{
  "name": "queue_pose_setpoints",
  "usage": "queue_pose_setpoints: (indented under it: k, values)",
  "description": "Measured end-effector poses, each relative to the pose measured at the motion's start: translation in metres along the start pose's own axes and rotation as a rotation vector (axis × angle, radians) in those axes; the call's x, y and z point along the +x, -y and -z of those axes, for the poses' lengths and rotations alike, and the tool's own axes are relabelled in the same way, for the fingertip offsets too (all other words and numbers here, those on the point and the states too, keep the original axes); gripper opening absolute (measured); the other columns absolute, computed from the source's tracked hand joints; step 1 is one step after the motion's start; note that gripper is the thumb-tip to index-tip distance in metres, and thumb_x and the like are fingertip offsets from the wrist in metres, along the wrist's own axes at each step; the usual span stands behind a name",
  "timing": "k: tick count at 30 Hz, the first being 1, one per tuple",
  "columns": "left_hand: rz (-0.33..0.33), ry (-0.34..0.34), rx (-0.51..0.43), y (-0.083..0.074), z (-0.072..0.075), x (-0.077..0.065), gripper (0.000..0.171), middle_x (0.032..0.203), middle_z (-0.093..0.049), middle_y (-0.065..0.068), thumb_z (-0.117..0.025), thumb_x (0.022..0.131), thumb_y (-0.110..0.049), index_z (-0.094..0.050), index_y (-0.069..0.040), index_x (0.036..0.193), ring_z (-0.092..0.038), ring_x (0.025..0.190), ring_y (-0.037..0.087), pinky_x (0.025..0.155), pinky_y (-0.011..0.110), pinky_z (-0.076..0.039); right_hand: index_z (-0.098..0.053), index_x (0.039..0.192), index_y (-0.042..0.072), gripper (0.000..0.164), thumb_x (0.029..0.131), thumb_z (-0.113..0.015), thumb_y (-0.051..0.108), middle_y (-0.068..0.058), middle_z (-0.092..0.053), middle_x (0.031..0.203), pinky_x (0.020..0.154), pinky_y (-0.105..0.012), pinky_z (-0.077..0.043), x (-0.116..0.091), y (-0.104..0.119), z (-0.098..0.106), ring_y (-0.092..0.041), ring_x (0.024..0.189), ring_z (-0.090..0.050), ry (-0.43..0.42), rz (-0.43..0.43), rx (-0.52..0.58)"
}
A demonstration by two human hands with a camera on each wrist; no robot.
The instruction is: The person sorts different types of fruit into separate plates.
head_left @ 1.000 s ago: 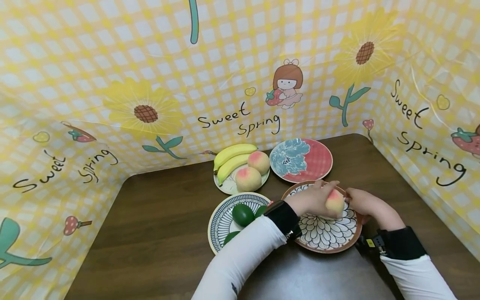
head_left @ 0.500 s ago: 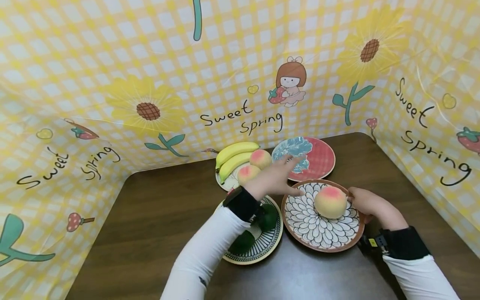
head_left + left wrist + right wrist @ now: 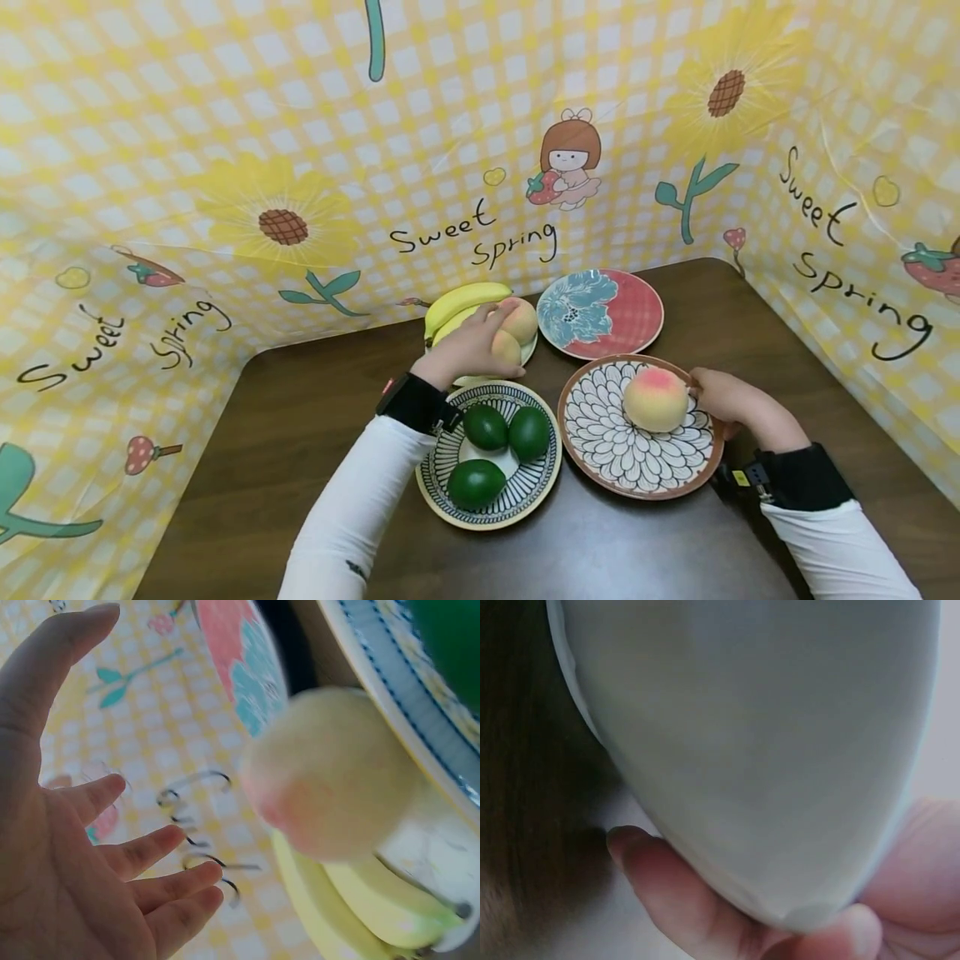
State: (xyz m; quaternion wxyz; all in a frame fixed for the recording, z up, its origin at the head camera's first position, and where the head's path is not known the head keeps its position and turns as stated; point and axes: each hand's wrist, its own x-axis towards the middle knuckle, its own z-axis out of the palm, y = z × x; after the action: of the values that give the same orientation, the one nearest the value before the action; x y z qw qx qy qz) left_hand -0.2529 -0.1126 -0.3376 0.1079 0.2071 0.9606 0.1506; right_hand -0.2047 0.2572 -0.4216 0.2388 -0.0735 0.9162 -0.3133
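Table [image 3: 300, 442]: dark-topped, bearing four plates set close; a tug on one could knock its neighbour.
Brown-rimmed plate [image 3: 630, 462]: the right hand [image 3: 738, 402] pinches its edge, some fingers beneath; lifting that side could tip it and set its lone peach [image 3: 656, 402] rolling.
Patterned plate [image 3: 487, 518]: holds three green fruits, below the left wrist; a sagging forearm could jostle them.
Back plate [image 3: 529, 355]: crowded, so pulling one fruit may drag another off.
Left hand [image 3: 472, 346]: fingers spread, seemingly apart from the peach in its wrist view, though blur there and overlap from above leave contact uncertain; an off-centre grasp could shove the fruit away.
Bananas [image 3: 375, 900]: beside the back peaches, easily nudged by a wide finger.
Back peaches [image 3: 519, 321]: a pair on the back plate; their roundness invites slipping.
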Motion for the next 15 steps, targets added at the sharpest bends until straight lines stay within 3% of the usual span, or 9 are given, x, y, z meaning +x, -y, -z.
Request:
queue_pose_setpoints:
  k: [7,11,15]
  values:
    - [0.048,-0.005,-0.039,0.030,-0.001,0.000,0.100,0.163,-0.031,0.023,-0.080,0.082,-0.040,-0.028,-0.011,0.162,-0.042,0.147,0.039,0.118,0.053,-0.040,-0.038,0.130,-0.019,0.034,0.108,-0.033,0.006,-0.035,-0.053,0.106,0.052,-0.034,-0.056,0.000,0.002,0.000,-0.024,0.060,-0.059,0.012,-0.014,-0.007]
    - [0.063,0.008,-0.059,0.036,-0.003,0.001,0.095,0.158,-0.038,0.025,-0.080,0.083,-0.040,-0.033,-0.003,0.157,-0.044,0.145,0.037,0.119,0.051,-0.040,-0.039,0.128,-0.018,0.032,0.107,-0.032,0.006,-0.036,-0.052,0.107,0.051,-0.033,-0.056,0.000,0.001,-0.001,-0.024,0.062,-0.059,0.009,-0.010,0.007]
    - [0.062,0.011,-0.074,0.040,-0.007,0.004,0.094,0.156,-0.042,0.027,-0.079,0.083,-0.039,-0.034,-0.002,0.156,-0.046,0.142,0.036,0.118,0.049,-0.041,-0.039,0.127,-0.017,0.031,0.107,-0.032,0.006,-0.040,-0.049,0.116,0.052,-0.034,-0.057,0.000,0.000,-0.002,-0.028,0.068,-0.062,0.009,-0.011,0.015]
